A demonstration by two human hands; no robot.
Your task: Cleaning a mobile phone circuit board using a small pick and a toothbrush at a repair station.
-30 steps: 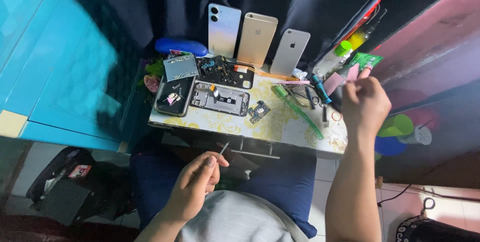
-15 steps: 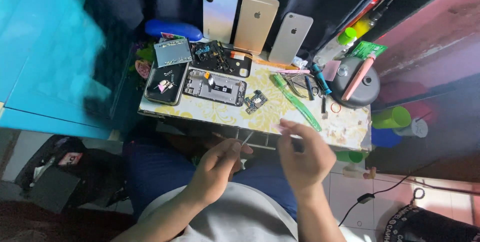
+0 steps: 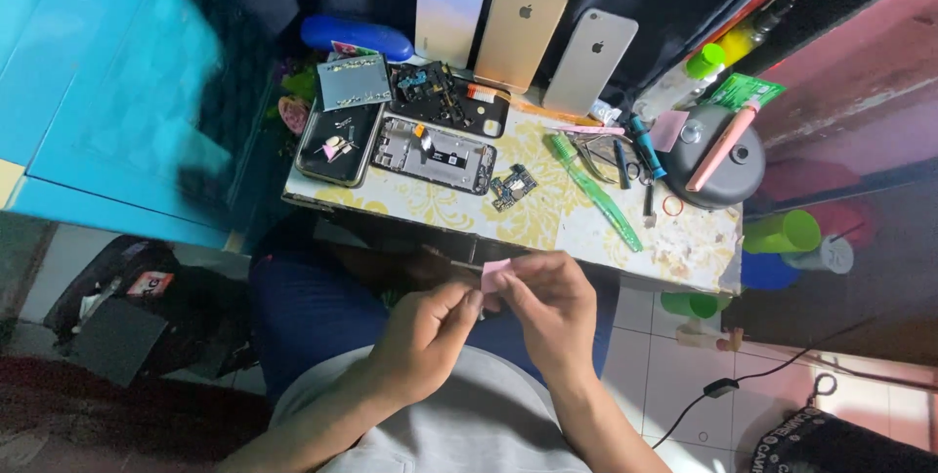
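Both hands meet over the lap, close to the body, likely so the fine work stays steady. The left hand (image 3: 425, 331) is closed in a pinch on a thin tool (image 3: 467, 265). The right hand (image 3: 547, 302) pinches a small pink piece (image 3: 493, 275) at its fingertips, and the tool seems to meet that piece right between the two hands.

Just beyond the hands, the counter (image 3: 586, 229) edge. On it, past the left hand, lies an opened phone frame (image 3: 433, 153) with a small board (image 3: 512, 186) beside it. Past the right hand lie a green toothbrush (image 3: 593, 192) and a grey pot (image 3: 718, 155). Farthest off, three phones (image 3: 528, 19) lean against dark cloth, backs out.
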